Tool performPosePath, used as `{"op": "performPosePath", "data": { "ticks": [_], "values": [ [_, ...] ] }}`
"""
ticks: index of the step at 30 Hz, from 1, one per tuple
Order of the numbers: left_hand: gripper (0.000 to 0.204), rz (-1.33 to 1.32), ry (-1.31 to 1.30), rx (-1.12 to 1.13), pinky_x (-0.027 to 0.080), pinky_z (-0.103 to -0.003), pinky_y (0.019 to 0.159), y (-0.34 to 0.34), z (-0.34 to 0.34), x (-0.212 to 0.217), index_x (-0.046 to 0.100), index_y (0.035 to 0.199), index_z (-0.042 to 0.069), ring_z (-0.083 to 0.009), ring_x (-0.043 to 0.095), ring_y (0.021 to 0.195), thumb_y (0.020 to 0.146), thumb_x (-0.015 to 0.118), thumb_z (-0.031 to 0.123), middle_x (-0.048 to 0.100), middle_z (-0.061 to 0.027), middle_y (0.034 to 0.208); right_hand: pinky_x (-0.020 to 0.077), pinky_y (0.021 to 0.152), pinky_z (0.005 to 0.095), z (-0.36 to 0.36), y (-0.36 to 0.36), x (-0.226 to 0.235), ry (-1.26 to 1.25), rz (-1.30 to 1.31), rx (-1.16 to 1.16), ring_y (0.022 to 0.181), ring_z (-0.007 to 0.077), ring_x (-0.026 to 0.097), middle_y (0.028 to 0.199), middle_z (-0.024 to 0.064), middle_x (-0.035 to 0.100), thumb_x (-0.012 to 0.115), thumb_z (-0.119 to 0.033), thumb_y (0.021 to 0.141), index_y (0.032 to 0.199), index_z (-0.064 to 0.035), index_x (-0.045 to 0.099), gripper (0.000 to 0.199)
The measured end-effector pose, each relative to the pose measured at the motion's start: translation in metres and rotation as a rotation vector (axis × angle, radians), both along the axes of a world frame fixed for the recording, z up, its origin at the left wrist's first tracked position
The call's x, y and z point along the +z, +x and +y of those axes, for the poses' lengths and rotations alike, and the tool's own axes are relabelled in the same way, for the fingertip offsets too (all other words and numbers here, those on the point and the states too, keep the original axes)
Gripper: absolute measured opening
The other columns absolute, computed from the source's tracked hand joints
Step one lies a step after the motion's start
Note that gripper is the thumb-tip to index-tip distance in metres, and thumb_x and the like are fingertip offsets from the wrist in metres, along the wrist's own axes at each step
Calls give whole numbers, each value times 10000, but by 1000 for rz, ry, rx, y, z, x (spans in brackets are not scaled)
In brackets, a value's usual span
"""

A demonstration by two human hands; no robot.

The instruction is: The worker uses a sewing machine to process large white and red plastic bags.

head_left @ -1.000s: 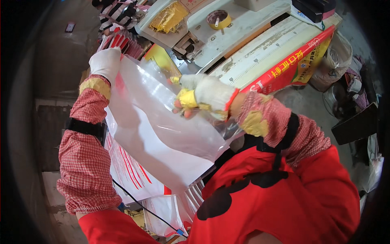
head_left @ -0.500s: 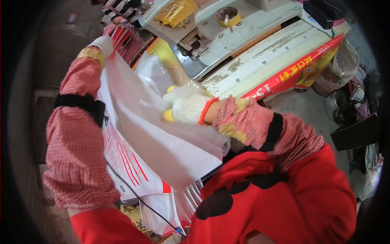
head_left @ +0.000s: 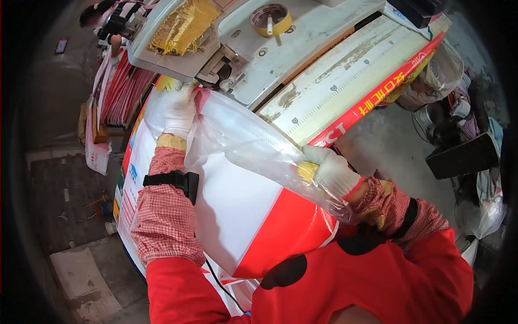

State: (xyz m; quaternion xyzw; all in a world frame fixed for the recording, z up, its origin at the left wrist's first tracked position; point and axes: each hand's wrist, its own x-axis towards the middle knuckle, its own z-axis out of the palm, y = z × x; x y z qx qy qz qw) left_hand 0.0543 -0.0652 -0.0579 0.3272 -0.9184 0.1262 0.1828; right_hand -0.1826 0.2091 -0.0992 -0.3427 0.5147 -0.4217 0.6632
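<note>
A white and red sack (head_left: 237,189) lies spread before me, with a clear plastic liner (head_left: 243,137) along its upper edge. My left hand (head_left: 179,110), in a white glove, is closed on the liner and sack edge, close to the metal working parts of a sewing machine (head_left: 216,70). Further right, my right hand (head_left: 334,173), gloved in white with yellow fingertips, has its fingers wrapped round the other end of the liner. Between the two hands the liner is drawn out along the table edge. My fingertips are partly hidden by the film.
A yellow tape roll (head_left: 281,27) rests on the pale machine bed, and a yellow woven scrap (head_left: 186,27) on the machine head. Red-edged sacks (head_left: 127,94) are stacked at the left, near another person (head_left: 132,11). A dark box (head_left: 461,156) and plastic bags stand at right.
My left hand has moved right and down to the machine, carrying the liner edge. My right hand has moved right and slightly down. The sack now lies flatter, showing its red band.
</note>
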Motion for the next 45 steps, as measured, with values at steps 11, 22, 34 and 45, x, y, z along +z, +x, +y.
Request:
{"op": "performPosePath", "data": {
  "ticks": [11, 22, 34, 45],
  "values": [
    [214, -374, 133, 104, 478, -408, 733, -9, 2, 36, 676, 997, 129, -330, 613, 794, 814, 566, 143, 645, -150, 829, 474, 575, 395, 2, -6, 32, -518, 947, 206, 647, 340, 591, 721, 166, 598, 600, -198, 836, 935, -58, 601, 172],
    [264, -418, 392, 320, 490, -395, 790, -15, -6, 47, 673, 1060, 180, -343, 627, 899, 876, 500, 258, 654, -152, 974, 454, 487, 417, -4, 7, 25, -557, 1141, 341, 560, 302, 601, 643, 103, 594, 589, -269, 812, 1210, -79, 505, 449],
    [288, -550, 100, 432, 498, -432, 788, 12, -98, 43, 677, 1008, 90, -356, 629, 938, 839, 536, 276, 663, -187, 970, 436, 440, 444, -68, 36, 20, -746, 1189, -16, 535, 318, 595, 588, 134, 585, 506, -163, 846, 968, -37, 601, 200],
    [317, -318, -8, 424, 497, -429, 777, 18, -106, 128, 654, 1001, 46, -364, 627, 921, 843, 518, 284, 655, -211, 967, 520, 745, 469, -182, 72, 33, -667, 1151, 129, 801, 396, 648, 894, 171, 681, 421, -256, 851, 921, 10, 675, 374]
  ]
}}
